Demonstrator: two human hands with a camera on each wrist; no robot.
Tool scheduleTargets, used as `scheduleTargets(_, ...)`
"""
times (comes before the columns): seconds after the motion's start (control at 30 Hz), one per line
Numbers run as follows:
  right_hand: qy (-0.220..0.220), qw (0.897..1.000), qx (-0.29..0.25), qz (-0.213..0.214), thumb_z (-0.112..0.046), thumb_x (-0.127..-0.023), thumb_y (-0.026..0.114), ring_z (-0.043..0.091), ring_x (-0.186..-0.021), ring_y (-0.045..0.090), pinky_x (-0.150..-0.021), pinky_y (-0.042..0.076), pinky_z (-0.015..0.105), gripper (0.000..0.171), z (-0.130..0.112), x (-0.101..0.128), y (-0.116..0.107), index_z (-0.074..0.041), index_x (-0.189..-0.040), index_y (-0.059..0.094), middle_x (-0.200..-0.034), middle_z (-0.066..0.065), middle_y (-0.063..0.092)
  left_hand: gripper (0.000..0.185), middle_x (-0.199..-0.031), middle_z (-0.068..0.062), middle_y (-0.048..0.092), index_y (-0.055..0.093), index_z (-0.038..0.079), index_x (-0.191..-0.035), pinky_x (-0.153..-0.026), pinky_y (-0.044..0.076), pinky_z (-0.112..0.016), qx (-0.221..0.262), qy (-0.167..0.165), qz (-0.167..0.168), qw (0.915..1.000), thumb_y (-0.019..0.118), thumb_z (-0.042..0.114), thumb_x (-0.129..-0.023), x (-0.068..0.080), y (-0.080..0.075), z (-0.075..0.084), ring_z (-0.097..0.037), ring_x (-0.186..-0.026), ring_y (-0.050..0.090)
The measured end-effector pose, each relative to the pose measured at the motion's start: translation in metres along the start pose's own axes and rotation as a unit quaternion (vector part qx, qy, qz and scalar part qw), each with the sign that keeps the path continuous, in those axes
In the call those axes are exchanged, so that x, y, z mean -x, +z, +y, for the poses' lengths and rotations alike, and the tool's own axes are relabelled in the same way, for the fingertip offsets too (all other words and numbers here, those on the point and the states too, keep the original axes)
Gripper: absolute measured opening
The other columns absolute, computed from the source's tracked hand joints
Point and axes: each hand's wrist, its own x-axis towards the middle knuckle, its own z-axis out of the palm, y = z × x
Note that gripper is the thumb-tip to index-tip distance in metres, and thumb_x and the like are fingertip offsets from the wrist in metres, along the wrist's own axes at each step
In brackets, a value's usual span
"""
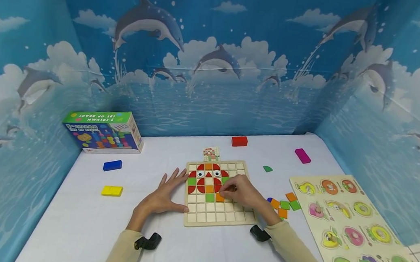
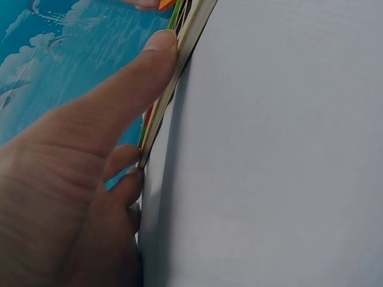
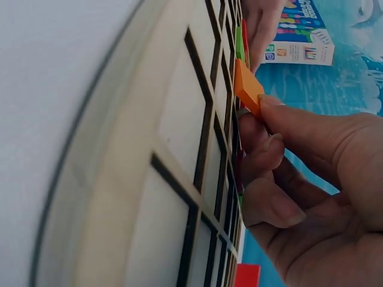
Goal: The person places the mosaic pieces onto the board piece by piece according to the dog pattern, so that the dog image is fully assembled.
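A wooden grid board (image 1: 222,218) lies on the white table, its upper cells bearing red, green, orange and white tiles and two round eye tiles. In the head view my right hand (image 1: 241,192) is over the board's middle. Its thumb and fingers pinch an orange square tile (image 3: 248,89), tilted at the board's surface beside a green tile (image 1: 209,197). My left hand (image 1: 165,193) is spread at the board's left edge, fingers extended. Its thumb (image 2: 158,51) touches the board's side in the left wrist view.
Loose orange and green tiles (image 1: 284,205) lie right of the board, near a fruit puzzle board (image 1: 321,220). A pattern card (image 1: 211,154) sits behind the grid. Red (image 1: 239,141), magenta (image 1: 302,155), blue (image 1: 112,165) and yellow (image 1: 112,190) blocks and a toy box (image 1: 103,133) stand around.
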Motion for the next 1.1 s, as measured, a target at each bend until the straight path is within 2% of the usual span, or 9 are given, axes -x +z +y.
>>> scheduleTargets(0.33,-0.018,0.999,0.028,0.009,0.000,-0.090,0.086,0.008,-0.074,0.058,-0.062,0.052,0.021,0.006,-0.009,-0.003,0.006,-0.006,-0.091,0.087,-0.080,-0.006,0.070,0.117,-0.181,0.001,0.017,0.034,0.017,-0.171,-0.134,-0.011,-0.056,-0.010,-0.002,0.002,0.9999,0.099,0.040,-0.076,0.002,-0.001,-0.002,-0.025,-0.169,-0.005)
scheduleTargets(0.5,-0.030,0.999,0.039,0.023,0.001,-0.088,0.088,0.007,-0.073,0.059,-0.062,0.054,0.021,0.006,-0.012,-0.004,0.008,-0.006,-0.088,0.085,-0.080,-0.004,0.073,0.117,-0.181,0.001,0.016,0.034,0.016,-0.171,-0.134,-0.011,-0.056,-0.010,0.000,0.001,1.0000,0.099,0.040,-0.077,0.002,-0.002,-0.002,-0.026,-0.168,-0.005)
scheduleTargets(0.63,-0.041,0.998,0.037,0.037,-0.003,-0.089,0.088,0.007,-0.073,0.059,-0.063,0.055,0.021,0.005,-0.011,-0.002,0.004,-0.006,-0.090,0.085,-0.084,-0.002,0.076,0.117,-0.181,0.004,0.015,0.033,0.018,-0.171,-0.135,-0.012,-0.053,-0.010,-0.004,-0.002,0.9999,0.099,0.040,-0.077,0.002,-0.003,-0.002,-0.022,-0.168,-0.006)
scheduleTargets(0.87,-0.048,0.996,0.038,0.060,-0.003,-0.090,0.087,0.007,-0.075,0.060,-0.065,0.056,0.023,0.010,0.016,0.027,-0.029,-0.007,-0.099,0.084,-0.088,-0.007,0.075,0.117,-0.181,0.001,0.016,0.034,0.017,-0.171,-0.134,-0.011,-0.056,-0.007,0.001,-0.006,1.0000,0.099,0.041,-0.076,-0.001,-0.001,0.001,-0.026,-0.168,-0.006)
scheduleTargets(1.1,0.007,0.998,0.040,0.057,-0.006,-0.089,0.088,0.009,-0.079,0.061,-0.067,0.053,0.022,0.016,0.052,0.059,-0.073,-0.011,-0.104,0.085,-0.089,-0.012,0.074,0.115,-0.181,-0.002,0.017,0.036,0.015,-0.170,-0.134,-0.011,-0.057,-0.004,0.002,-0.003,1.0000,0.099,0.038,-0.077,0.000,-0.002,0.003,-0.028,-0.168,-0.005)
